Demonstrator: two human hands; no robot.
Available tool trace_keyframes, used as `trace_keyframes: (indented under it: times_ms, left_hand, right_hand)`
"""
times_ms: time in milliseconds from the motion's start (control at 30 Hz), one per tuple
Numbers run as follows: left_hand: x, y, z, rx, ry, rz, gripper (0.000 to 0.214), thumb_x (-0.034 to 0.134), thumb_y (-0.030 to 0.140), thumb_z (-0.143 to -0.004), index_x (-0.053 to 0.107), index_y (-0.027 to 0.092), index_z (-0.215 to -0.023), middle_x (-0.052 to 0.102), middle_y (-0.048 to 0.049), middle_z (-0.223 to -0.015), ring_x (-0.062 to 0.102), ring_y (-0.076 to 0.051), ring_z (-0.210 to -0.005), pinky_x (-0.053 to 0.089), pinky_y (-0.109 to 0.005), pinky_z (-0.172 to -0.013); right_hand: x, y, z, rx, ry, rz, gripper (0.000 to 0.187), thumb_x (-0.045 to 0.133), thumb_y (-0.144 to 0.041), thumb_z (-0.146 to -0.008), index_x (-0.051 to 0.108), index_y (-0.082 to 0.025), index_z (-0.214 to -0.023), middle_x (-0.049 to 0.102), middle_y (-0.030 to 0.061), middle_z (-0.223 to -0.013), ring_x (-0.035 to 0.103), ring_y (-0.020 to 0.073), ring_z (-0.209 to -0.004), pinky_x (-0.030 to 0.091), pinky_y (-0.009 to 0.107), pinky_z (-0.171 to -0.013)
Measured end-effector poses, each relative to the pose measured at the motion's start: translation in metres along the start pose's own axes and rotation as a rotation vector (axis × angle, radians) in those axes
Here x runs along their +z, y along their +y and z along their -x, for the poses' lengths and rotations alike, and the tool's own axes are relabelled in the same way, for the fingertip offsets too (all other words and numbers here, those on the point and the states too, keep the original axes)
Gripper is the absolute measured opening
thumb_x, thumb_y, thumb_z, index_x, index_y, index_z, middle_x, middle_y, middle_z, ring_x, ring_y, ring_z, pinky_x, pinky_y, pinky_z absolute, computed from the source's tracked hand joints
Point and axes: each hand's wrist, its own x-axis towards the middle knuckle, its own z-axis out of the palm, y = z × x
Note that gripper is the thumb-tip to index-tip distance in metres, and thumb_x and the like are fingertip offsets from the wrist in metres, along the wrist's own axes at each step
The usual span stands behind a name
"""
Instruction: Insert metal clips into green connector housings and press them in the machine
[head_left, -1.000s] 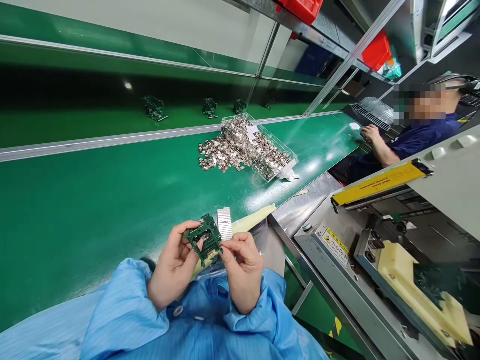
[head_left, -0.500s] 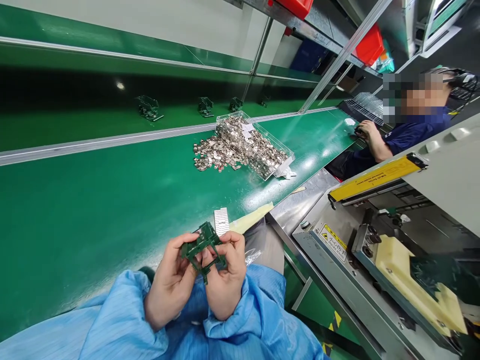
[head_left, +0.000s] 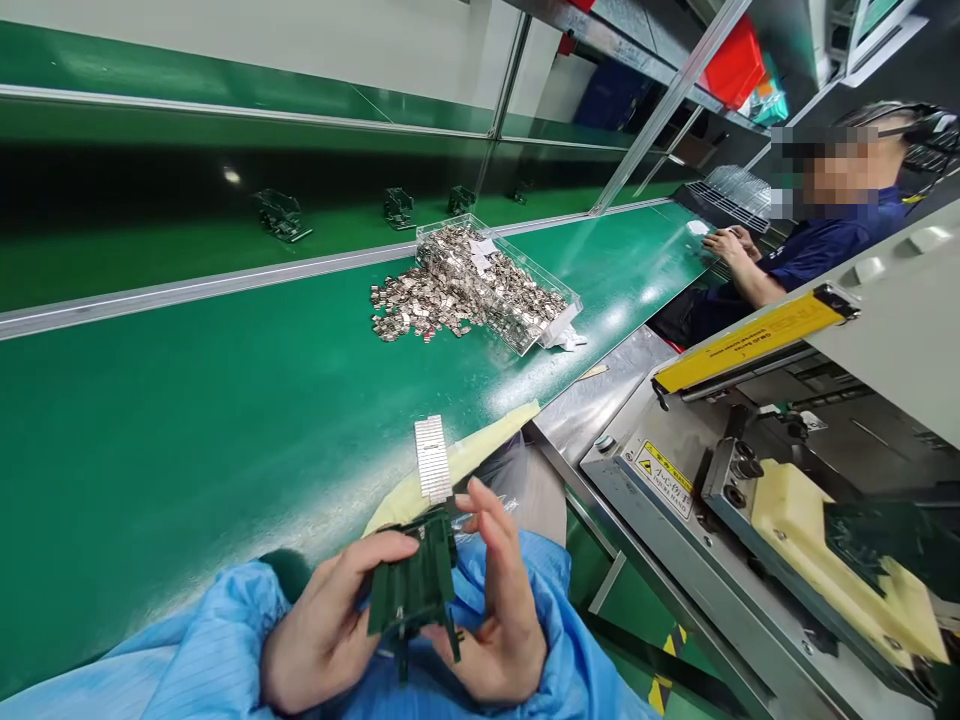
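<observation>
So the green plastic part [head_left: 416, 585] is over the lap by the desk [head_left: 187, 420] edge, lower and turned compared with half a second ago. Left hand [head_left: 319, 630] is clamped on it. Right hand [head_left: 506, 610] has opened up, fingers spread; can't tell if its thumb touches. Metal strip [head_left: 432, 455] just beyond, loose metal bits [head_left: 420, 300] further out.

A: Where's the cam?
B: Wearer's head, near side of the clear tray [head_left: 562, 318], facing fwd & down, view tilted.
A: How close?
B: V. close to L hand [head_left: 322, 622] & R hand [head_left: 504, 620], both btwn cam & tray; co-worker [head_left: 829, 250] farther off, right of tray.
</observation>
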Motion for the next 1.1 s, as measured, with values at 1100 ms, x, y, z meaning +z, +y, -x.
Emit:
trace_keyframes:
  times_ms: [1100]
  left_hand:
    - [0.327,0.165,-0.225,0.339,-0.759,-0.006,0.045,0.066,0.019,-0.072,0.059,0.015,-0.117,0.069,-0.0039,-0.089,0.066,-0.019,-0.083,0.052,-0.031,-0.081]
  right_hand:
    - [-0.330,-0.014,0.092,0.103,1.126,0.538,0.066,0.080,-0.030,-0.067,0.048,-0.017,-0.123,0.058,0.0141,-0.122,0.056,0.0281,-0.114,0.043,0.049,-0.099]
